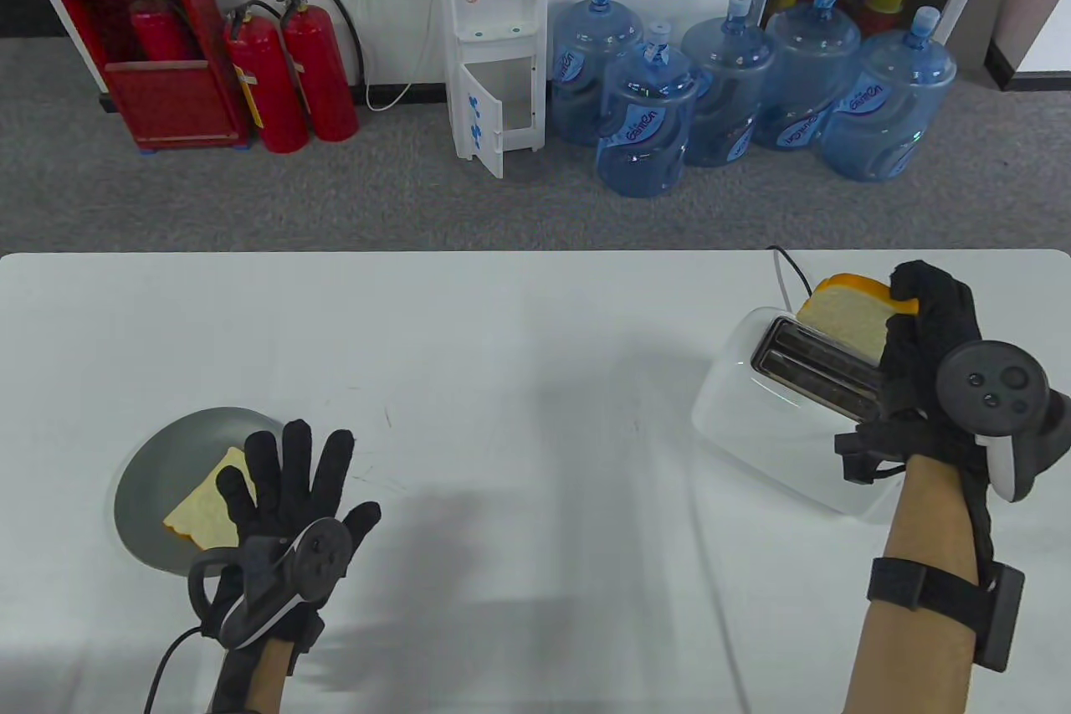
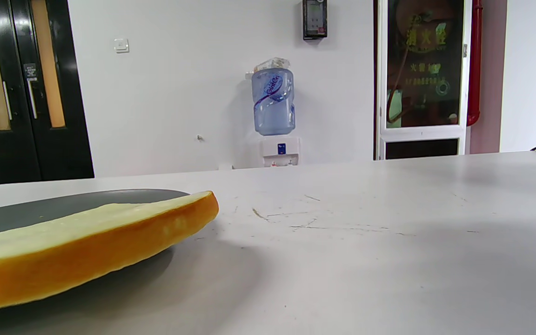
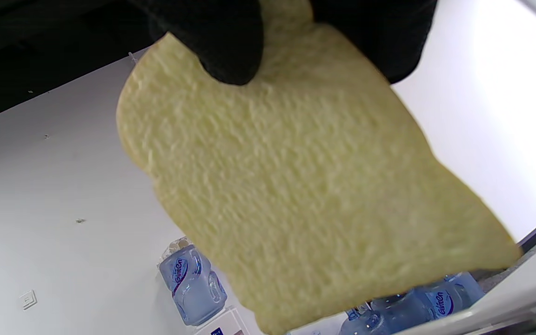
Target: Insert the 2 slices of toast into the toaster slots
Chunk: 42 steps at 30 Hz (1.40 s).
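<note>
A pale slice of toast with an orange-brown crust [image 1: 847, 318] is held upright over the far end of a white two-slot toaster [image 1: 782, 421], at about four o'clock on the white table [image 1: 519, 379]; its lower edge sits at the far slot, though whether it has entered the slot cannot be told. The right hand in a black sensor glove [image 1: 929, 346] pinches the slice by its right edge, fingers curled over the crust, a dark grey tracker [image 1: 996, 400] strapped to its back. In the right wrist view the slice [image 3: 314, 195] fills most of the picture, with black fingertips [image 3: 224, 39] pressing on its face near the top. The second pale slice of toast [image 1: 205, 506] lies flat on a round grey plate [image 1: 146, 471] at about eight o'clock, well apart from the toaster. The left hand in a black glove [image 1: 289, 496] hovers with its fingers spread and straight at the plate's near right rim, partly covering that slice and gripping nothing. The left wrist view shows the slice's crust [image 2: 86, 251] jutting past the plate's rim [image 2: 63, 204]. Behind the table, at twelve o'clock, stand a white water dispenser [image 1: 494, 36], blue water jugs [image 1: 736, 95] and red fire extinguishers [image 1: 293, 78].
</note>
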Motion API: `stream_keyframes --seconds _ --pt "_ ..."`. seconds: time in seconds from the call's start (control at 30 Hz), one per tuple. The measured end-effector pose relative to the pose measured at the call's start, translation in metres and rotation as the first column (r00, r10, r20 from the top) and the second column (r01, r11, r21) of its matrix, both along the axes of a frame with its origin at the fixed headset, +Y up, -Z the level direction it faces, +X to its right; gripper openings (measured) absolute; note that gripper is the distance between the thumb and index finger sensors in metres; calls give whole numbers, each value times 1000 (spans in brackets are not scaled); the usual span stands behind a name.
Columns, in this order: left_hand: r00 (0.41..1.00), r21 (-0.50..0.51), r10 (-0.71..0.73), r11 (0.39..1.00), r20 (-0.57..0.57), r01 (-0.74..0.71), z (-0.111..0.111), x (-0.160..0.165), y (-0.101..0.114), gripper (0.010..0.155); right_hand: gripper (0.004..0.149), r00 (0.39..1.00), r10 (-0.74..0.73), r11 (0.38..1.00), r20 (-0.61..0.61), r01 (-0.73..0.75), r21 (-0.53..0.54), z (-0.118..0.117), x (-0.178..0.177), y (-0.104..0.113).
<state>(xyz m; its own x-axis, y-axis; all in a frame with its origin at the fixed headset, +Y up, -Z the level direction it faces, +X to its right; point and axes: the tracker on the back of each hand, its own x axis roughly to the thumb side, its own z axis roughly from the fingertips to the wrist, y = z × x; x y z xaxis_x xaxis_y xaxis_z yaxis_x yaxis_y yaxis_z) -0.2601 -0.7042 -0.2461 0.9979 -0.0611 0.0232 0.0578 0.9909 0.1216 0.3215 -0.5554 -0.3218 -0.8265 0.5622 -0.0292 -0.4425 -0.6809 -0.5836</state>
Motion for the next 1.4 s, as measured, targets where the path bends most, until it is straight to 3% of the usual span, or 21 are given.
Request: stream_keyframes --seconds 1.4 --pt "1000 -19 -9 1000 -8 9 -2 -1 -2 77 52 999 -34 991 -19 31 -132 -17 5 -45"
